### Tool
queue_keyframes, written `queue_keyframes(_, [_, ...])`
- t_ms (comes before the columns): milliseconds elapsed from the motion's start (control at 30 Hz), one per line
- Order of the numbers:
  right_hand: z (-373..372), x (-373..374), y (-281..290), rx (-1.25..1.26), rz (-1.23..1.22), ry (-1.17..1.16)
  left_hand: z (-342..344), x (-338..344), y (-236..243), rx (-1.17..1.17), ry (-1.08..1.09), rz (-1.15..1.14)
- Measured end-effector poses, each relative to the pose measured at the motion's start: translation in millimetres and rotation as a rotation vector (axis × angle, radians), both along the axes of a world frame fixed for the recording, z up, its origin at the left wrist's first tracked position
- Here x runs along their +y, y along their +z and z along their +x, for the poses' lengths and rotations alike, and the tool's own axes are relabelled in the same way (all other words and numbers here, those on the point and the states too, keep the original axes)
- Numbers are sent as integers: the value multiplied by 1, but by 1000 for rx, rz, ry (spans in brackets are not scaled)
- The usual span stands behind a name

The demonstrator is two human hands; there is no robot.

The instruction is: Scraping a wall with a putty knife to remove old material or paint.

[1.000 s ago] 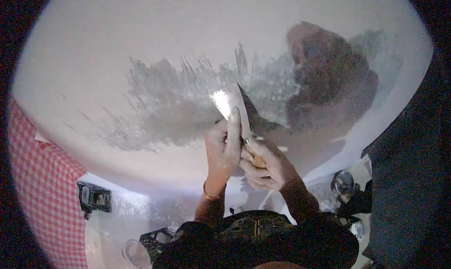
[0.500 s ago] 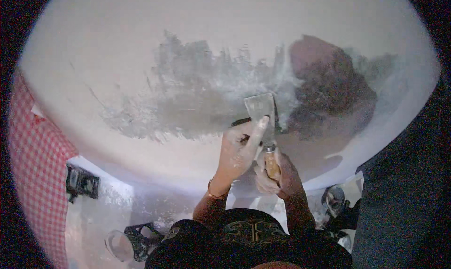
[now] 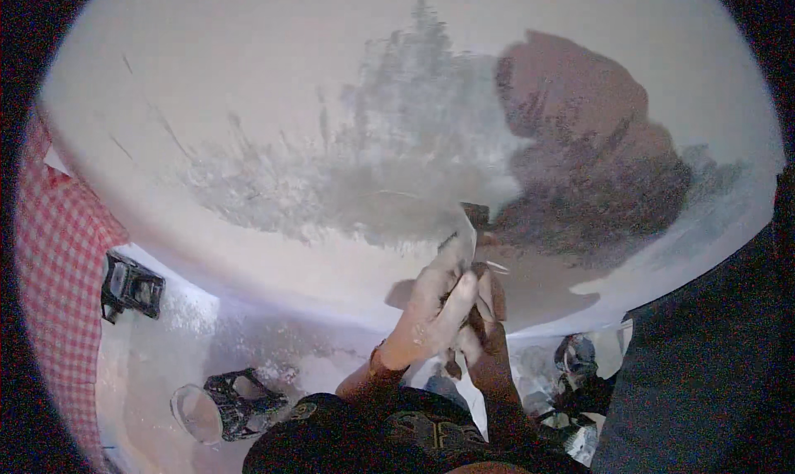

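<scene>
Left hand (image 3: pixel 432 310) lower — beside right hand (image 3: pixel 487 321)

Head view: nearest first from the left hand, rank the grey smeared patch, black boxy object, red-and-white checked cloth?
1. Grey smeared patch, just above the left hand.
2. Black boxy object, to its left.
3. Red-and-white checked cloth, far left.

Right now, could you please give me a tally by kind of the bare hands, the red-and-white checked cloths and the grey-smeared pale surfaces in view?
Bare hands: 2 (left hand, right hand)
Red-and-white checked cloth: 1
Grey-smeared pale surface: 1
Total: 4
</scene>
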State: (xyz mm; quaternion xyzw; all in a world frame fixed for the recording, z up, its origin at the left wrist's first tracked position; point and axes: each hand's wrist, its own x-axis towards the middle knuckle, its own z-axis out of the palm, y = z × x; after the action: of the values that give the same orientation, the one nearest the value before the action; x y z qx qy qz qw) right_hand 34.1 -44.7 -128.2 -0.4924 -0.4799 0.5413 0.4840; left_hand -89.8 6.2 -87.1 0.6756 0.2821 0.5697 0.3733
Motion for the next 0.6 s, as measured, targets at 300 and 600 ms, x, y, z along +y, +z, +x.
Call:
queue_keyframes(300, [-24,-17,16,52,-61,89,-36,-8,3,132,-71,-263])
queue_keyframes(600, [-36,-17,34,185,-74,199,-48,-27,22,-21,69,-241])
